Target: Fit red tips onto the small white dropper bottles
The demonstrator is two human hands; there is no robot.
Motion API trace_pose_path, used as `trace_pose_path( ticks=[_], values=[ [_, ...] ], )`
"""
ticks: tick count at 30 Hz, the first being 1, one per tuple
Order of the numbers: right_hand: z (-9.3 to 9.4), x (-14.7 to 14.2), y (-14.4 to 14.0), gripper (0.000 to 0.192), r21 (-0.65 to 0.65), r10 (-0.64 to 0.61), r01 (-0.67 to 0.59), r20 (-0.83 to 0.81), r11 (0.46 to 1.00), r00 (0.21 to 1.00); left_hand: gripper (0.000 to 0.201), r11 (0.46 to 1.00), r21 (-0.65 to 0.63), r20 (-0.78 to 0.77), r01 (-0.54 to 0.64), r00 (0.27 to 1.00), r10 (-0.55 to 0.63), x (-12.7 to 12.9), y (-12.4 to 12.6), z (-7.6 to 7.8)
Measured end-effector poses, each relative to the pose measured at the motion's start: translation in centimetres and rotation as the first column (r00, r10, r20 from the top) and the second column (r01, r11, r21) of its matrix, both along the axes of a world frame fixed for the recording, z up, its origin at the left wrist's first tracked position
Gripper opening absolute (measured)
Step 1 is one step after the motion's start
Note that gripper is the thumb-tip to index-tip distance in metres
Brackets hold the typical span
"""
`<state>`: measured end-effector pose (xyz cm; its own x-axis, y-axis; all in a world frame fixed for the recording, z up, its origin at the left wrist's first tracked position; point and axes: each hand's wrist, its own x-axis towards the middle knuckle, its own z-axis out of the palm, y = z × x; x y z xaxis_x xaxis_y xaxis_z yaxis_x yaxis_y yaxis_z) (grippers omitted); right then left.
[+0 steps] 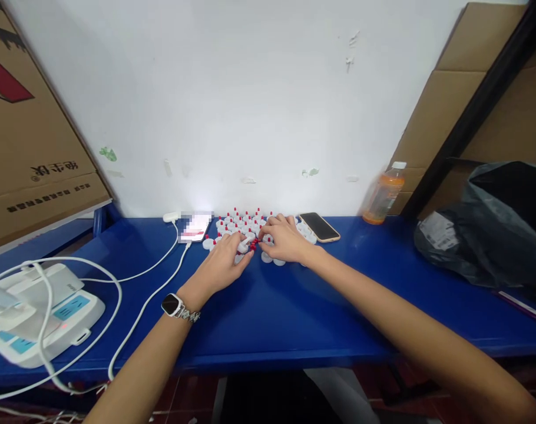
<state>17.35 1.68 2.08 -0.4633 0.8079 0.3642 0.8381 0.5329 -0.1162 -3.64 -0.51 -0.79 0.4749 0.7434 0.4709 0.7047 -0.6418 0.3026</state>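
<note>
Caps (245,224), white with red tips, cluster mid-frame on blue worktop (294,306); many stand upright. Left hand (224,265) and right hand (285,238) pinch one red-tipped piece (253,243) together.

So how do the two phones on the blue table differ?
The phone on the left has its screen lit, while the phone on the right is dark. The left one is plugged into a white cable; no cable shows at the right one. The left one lies beyond the left hand, the right one beside the right hand. Both lie flat on the blue table, flanking the small white and red parts.
</note>
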Motion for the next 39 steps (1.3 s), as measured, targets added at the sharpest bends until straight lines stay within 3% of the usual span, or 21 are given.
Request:
trace_pose_path(
  ticks=[5,9,11,13,16,18,20,27,30,33,39],
  values=[
    [-0.2,-2.7,1.2,0.019,-0.022,-0.015,0.02,0.191,1.0,0.981,0.018,1.0,0.009,-0.026,-0.017,1.0,0.017,-0.1,-0.2,0.2],
    [-0.8,-3.2,1.4,0.012,-0.028,-0.009,0.014,0.185,1.0,0.983,0.017,1.0,0.004,-0.039,-0.031,0.999,0.031,-0.1,-0.2,0.2],
    [-0.8,-2.8,1.0,0.011,-0.041,-0.012,0.013,0.039,0.999,0.999,0.017,0.999,0.017,-0.049,-0.03,0.998,0.031,0.1,-0.3,0.1],
    [-0.6,-2.4,0.4,0.013,-0.077,-0.026,0.008,-0.236,0.997,0.971,0.019,0.998,0.052,-0.065,-0.036,0.997,0.04,0.4,-0.5,0.1],
    [-0.5,-1.7,-0.7,0.018,-0.133,-0.031,-0.072,-0.644,0.988,0.764,0.023,0.994,0.091,-0.087,-0.053,0.994,0.061,1.0,-1.0,0.1],
    [-0.7,-1.5,-1.4,0.022,-0.136,-0.006,-0.153,-0.765,0.979,0.644,0.023,0.994,0.097,-0.105,-0.05,0.993,0.06,1.4,-1.3,0.2],
    [-1.1,-1.3,-1.9,0.023,-0.129,0.016,-0.196,-0.798,0.972,0.603,0.021,0.995,0.098,-0.128,-0.034,0.991,0.046,1.7,-1.5,0.2],
    [-1.9,-1.5,-2.9,0.024,-0.111,0.03,-0.183,-0.777,0.977,0.628,0.022,0.997,0.079,-0.116,-0.002,0.993,0.012,1.9,-1.5,0.0],
    [-2.0,-1.9,-3.5,0.024,0.008,0.043,-0.054,-0.734,0.998,0.678,0.024,0.999,0.05,-0.062,0.021,0.998,-0.018,2.2,-1.4,0.1],
    [-1.9,-1.8,-3.8,0.022,0.116,0.085,-0.009,-0.675,0.993,0.733,0.025,0.998,0.041,0.004,0.046,0.999,-0.046,2.7,-1.3,0.2],
    [-1.0,0.3,-4.0,0.021,0.069,0.07,-0.032,-0.678,0.997,0.732,0.03,0.99,0.059,0.031,0.129,0.991,-0.131,4.6,-0.3,0.7]
  ],
)
